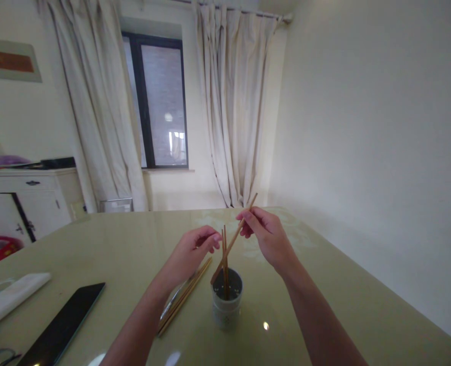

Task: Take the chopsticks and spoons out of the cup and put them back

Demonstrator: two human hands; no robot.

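Observation:
My right hand (265, 231) pinches a wooden chopstick (235, 236) near its upper end. The chopstick slants down to the left, its low end at the left rim of a pale patterned cup (227, 310). A few other chopsticks (226, 277) stand upright in this cup. My left hand (192, 251) hovers just left of their tops, fingers curled in and thumb near the fingertips, with nothing visible in them. Whether it touches the nearest stick is unclear. Below it, more chopsticks (185, 300) lie on the table beside a shiny metal utensil (172, 302), partly hidden by my left wrist.
The glossy greenish table (133, 244) reaches toward a curtained window (164, 101). On the left lie a black flat device (65, 325), a white box-like object (13, 300) and scissors-like handles (0, 355). A white cabinet (42, 198) stands behind, with a red basin (0, 250) near it.

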